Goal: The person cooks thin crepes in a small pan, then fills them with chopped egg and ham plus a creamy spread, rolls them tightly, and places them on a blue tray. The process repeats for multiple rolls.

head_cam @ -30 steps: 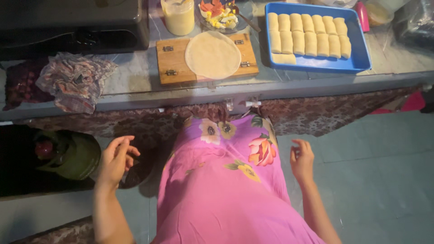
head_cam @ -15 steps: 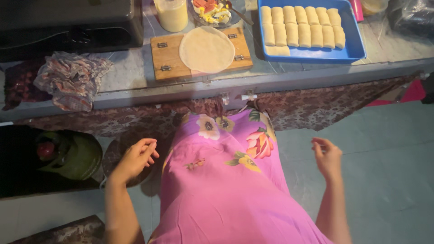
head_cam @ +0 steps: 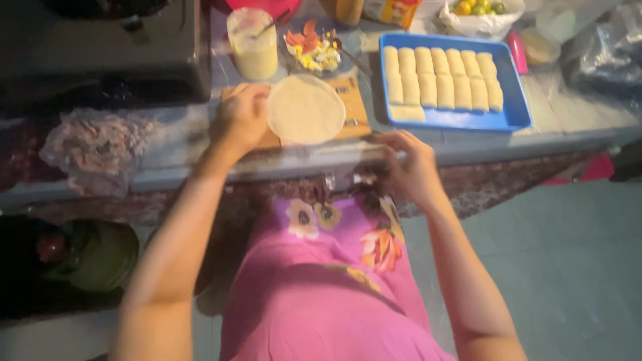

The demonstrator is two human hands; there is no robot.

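Note:
A round pale wrapper [head_cam: 305, 109] lies flat on a wooden board [head_cam: 354, 107] at the counter's front. My left hand [head_cam: 242, 117] rests on the board at the wrapper's left edge, fingers curled and touching it. At the counter's front edge, just right of the board, my right hand [head_cam: 411, 162] hovers with fingers spread and nothing in it. To the right, a blue tray [head_cam: 515, 100] holds several pale rolled wraps in rows [head_cam: 441, 80].
Behind the board stand a cup of creamy liquid [head_cam: 253, 45] and a bowl of chopped filling [head_cam: 311, 50]. A dark appliance [head_cam: 100, 47] sits at the far left, a crumpled plastic bag [head_cam: 93, 147] below it. A green vessel [head_cam: 100, 257] is on the floor at left.
Both hands rose from beside my pink dress to the counter. The left hand reached the wrapper's edge; the right hand came to the counter's front edge.

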